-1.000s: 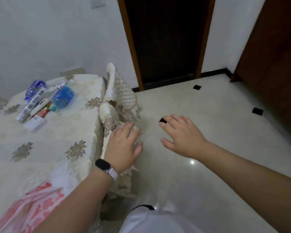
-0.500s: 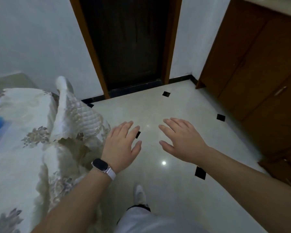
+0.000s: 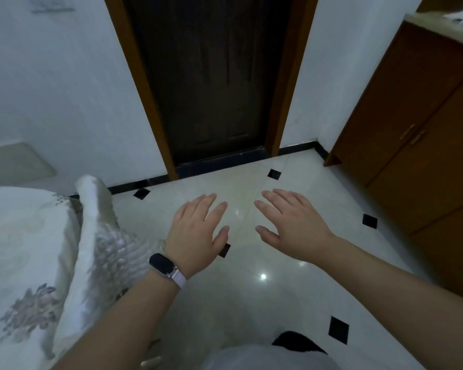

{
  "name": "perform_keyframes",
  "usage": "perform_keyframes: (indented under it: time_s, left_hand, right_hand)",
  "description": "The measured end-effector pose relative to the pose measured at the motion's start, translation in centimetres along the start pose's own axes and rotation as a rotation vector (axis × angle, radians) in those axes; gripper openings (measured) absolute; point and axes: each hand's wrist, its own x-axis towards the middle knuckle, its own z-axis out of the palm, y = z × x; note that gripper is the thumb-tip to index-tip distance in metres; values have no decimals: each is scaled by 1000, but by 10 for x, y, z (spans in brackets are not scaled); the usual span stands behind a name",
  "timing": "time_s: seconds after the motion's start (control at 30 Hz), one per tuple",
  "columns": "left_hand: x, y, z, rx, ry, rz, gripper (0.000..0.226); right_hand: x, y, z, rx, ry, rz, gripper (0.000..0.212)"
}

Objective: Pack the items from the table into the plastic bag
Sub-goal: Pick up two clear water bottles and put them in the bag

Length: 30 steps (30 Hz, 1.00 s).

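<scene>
My left hand (image 3: 195, 233), with a dark watch on a pale strap at the wrist, hovers palm down over the floor, fingers straight and holding nothing. My right hand (image 3: 292, 225) hovers beside it, also flat and empty. Only a corner of the table (image 3: 24, 249) shows at the left edge, covered by a cream cloth with a flower pattern. The plastic bag and the items on the table are out of view.
A dark wooden door (image 3: 211, 81) in a brown frame stands straight ahead. A brown cabinet (image 3: 417, 134) fills the right side. The pale tiled floor (image 3: 251, 297) with small black squares spreads between them. The tablecloth's quilted corner (image 3: 102, 236) hangs down near my left wrist.
The view has swung right, away from the table; the bag and the items have left the frame. My left hand has come off the tablecloth's corner and both hands now hover over the floor.
</scene>
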Motion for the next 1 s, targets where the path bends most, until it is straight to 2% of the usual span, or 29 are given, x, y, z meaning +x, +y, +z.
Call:
perform_keyframes:
  time_s: [0.3,0.57,0.77,1.0]
  left_hand:
    - [144,-48,37,135,-57,-103,49]
    - [261,-89,33,230,-55,-283,49]
    - [279,-150,29,254,2,-433,48]
    - [287,-266,37,284,129,-562,47]
  right_hand:
    - [153,92,36,91,-48,-112,59]
    - [309,157,24,118,-53,-313,63]
    - [407,139,33,176,-45,-466,60]
    - [533,68,57,156,-31,-600,57]
